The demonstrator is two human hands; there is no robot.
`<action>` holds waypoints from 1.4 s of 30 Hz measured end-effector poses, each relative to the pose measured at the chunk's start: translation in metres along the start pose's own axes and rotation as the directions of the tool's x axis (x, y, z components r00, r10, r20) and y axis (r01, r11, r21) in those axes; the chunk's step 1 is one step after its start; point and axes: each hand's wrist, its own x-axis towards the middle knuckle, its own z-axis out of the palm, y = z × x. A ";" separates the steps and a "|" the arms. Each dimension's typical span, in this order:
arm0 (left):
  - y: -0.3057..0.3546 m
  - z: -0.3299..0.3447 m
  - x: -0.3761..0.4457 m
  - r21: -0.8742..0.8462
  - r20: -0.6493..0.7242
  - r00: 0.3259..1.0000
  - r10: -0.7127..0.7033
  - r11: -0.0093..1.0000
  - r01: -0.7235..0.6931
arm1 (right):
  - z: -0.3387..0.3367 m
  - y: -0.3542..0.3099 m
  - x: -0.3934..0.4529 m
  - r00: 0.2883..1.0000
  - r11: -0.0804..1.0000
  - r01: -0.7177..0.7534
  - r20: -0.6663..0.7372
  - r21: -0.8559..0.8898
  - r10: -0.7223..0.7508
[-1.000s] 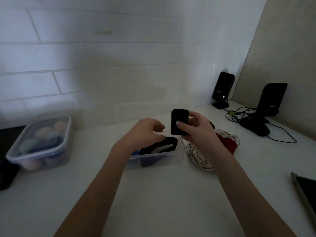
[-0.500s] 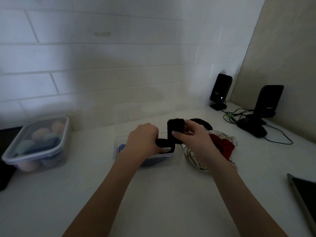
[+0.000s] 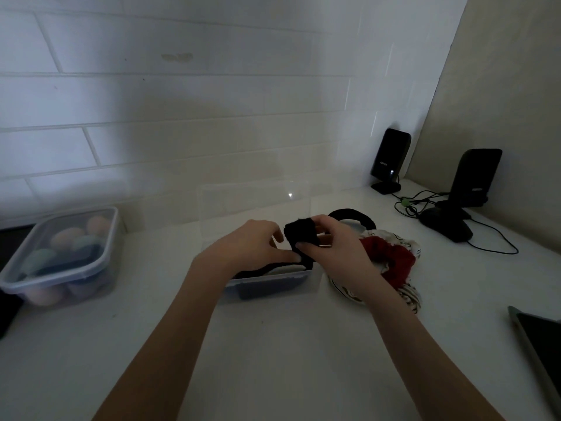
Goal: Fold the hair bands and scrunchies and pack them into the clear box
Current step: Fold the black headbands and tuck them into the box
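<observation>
A folded black hair band (image 3: 300, 237) is pinched between the thumb and fingers of my right hand (image 3: 332, 249), just above the right end of the clear box (image 3: 273, 284). The box stands on the white counter with its clear lid (image 3: 255, 202) raised behind it. Dark bands lie inside, partly hidden. My left hand (image 3: 252, 247) reaches into the box, its fingertips beside the black band. Right of the box lie a red scrunchie (image 3: 391, 259), a striped white one (image 3: 406, 294) and a black band loop (image 3: 352, 215).
A lidded plastic tub (image 3: 60, 256) of pastel round things stands at the left. Two black speakers (image 3: 390, 161) (image 3: 473, 180) with cables stand at the back right corner. A dark tablet edge (image 3: 543, 344) lies at the right. The tiled wall is close behind.
My right hand has lowered the folded black band from mid-air down to the right end of the box. My left hand has moved into the box beside it.
</observation>
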 end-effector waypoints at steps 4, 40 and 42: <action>0.003 0.004 -0.004 0.174 0.278 0.961 0.010 0.983 -0.061 | 0.000 0.002 0.000 0.999 0.999 -0.038 -0.015 0.009 0.038; -0.032 0.009 -0.016 -0.880 -0.292 0.956 -0.035 0.400 -0.255 | 0.001 -0.026 -0.007 0.959 0.855 -0.222 0.265 0.469 0.104; -0.030 0.009 -0.016 -0.843 -0.330 0.942 -0.061 0.467 -0.265 | 0.004 -0.028 -0.007 0.968 0.916 -0.149 0.243 0.372 0.059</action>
